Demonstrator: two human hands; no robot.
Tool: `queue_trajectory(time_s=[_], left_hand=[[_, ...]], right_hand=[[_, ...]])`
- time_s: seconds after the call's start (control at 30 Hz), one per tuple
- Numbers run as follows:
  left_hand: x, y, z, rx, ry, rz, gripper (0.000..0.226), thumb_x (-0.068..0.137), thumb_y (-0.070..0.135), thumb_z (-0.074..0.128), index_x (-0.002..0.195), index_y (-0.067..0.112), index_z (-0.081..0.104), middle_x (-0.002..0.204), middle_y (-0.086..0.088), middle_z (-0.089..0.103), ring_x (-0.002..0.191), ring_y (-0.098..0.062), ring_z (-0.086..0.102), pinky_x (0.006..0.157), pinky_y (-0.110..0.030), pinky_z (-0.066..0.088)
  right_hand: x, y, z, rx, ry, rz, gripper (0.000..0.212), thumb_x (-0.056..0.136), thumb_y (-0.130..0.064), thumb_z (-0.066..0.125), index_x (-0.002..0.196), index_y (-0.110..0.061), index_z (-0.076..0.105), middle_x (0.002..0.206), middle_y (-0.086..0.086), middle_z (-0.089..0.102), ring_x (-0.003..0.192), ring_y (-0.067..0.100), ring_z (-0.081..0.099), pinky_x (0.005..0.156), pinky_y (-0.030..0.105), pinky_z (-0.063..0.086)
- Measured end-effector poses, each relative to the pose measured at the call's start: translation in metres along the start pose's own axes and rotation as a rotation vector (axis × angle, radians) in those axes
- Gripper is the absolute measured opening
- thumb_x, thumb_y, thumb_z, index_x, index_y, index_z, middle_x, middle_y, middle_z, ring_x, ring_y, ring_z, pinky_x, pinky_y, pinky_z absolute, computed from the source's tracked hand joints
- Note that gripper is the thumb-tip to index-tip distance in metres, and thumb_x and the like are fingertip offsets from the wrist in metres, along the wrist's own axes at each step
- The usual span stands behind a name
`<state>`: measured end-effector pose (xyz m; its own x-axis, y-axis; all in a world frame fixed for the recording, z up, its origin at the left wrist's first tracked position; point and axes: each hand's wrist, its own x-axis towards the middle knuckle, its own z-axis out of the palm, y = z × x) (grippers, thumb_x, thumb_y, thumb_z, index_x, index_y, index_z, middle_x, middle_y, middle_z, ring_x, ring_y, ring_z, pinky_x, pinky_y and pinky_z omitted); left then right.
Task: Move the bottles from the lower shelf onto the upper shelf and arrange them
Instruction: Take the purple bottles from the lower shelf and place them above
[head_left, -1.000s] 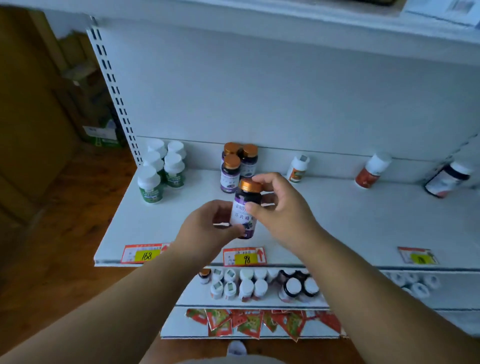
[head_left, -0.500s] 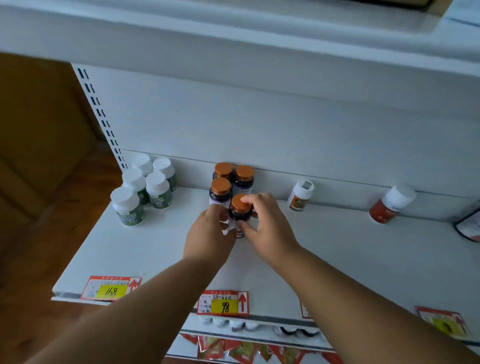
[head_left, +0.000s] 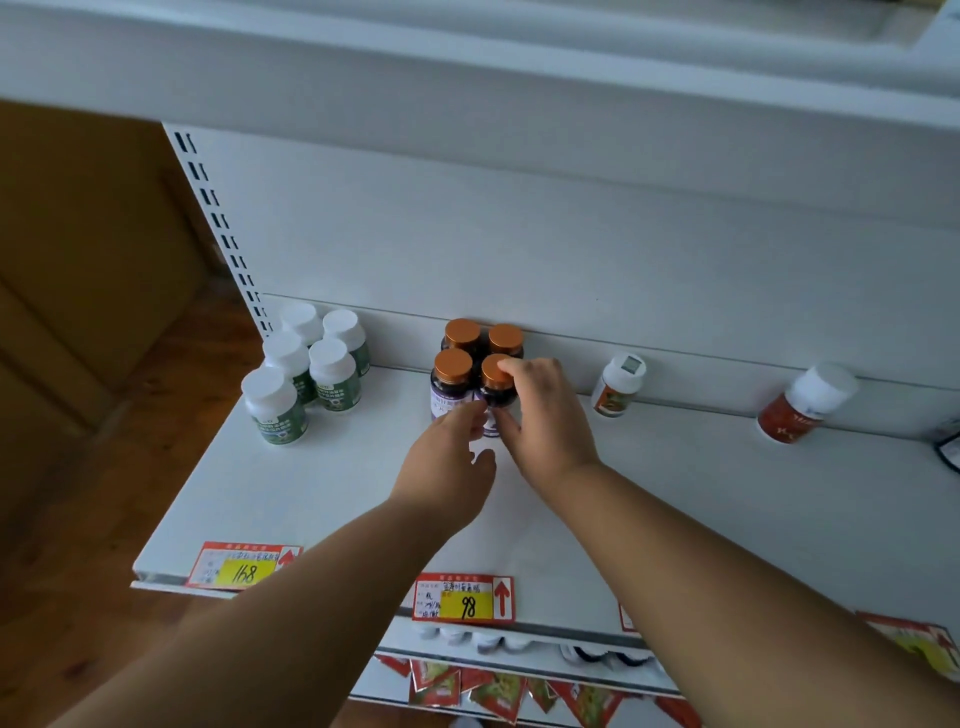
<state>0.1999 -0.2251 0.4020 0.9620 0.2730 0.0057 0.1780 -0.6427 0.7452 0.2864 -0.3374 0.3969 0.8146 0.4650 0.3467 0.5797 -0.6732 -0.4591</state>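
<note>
A dark purple bottle with an orange cap (head_left: 496, 387) stands on the white upper shelf (head_left: 322, 493), front right of a square of orange-capped bottles (head_left: 460, 348). My right hand (head_left: 545, 421) grips it, index finger over the cap and thumb on its front. My left hand (head_left: 447, 467) touches the bottle's lower label with its fingertips. On the lower shelf (head_left: 519, 642), under the upper shelf's front edge, only a few white bottle caps show.
Several green-labelled white-capped bottles (head_left: 306, 374) stand at the shelf's left. A small white bottle with an orange label (head_left: 618, 387) and a red-labelled bottle (head_left: 802, 405) lean against the back wall to the right. Price tags (head_left: 465, 597) hang on the front edge.
Both hands carried the orange-capped bottle from mid-air in front of the shelf back to the group and set it down beside the other three. The camera tilted up.
</note>
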Motion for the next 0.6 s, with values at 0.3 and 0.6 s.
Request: queue_trajectory(time_s=[0.3,0.6], left_hand=[[-0.041,-0.020,-0.040,0.017,0.051,0.124,0.045,0.091,0.013,0.061,0.134,0.021,0.053,0.121,0.006,0.061,0.100,-0.003,0.054,0.088,-0.017,0.044],[-0.146,-0.077,-0.111,0.025,0.026,0.248,0.046,0.091,0.014,0.064,0.134,0.022,0.050,0.121,0.008,0.058,0.097,-0.001,0.051,0.086,-0.017,0.042]], right_hand=[[-0.050,-0.055,-0.007,-0.036,0.129,0.119,0.067,0.082,-0.015,0.075,0.140,-0.018,0.042,0.126,0.012,0.049,0.117,0.030,0.051,0.093,0.040,0.050],[-0.157,-0.173,0.008,0.051,0.243,0.194,0.057,0.085,-0.018,0.073,0.136,-0.017,0.046,0.129,0.008,0.046,0.110,0.025,0.057,0.088,0.038,0.053]])
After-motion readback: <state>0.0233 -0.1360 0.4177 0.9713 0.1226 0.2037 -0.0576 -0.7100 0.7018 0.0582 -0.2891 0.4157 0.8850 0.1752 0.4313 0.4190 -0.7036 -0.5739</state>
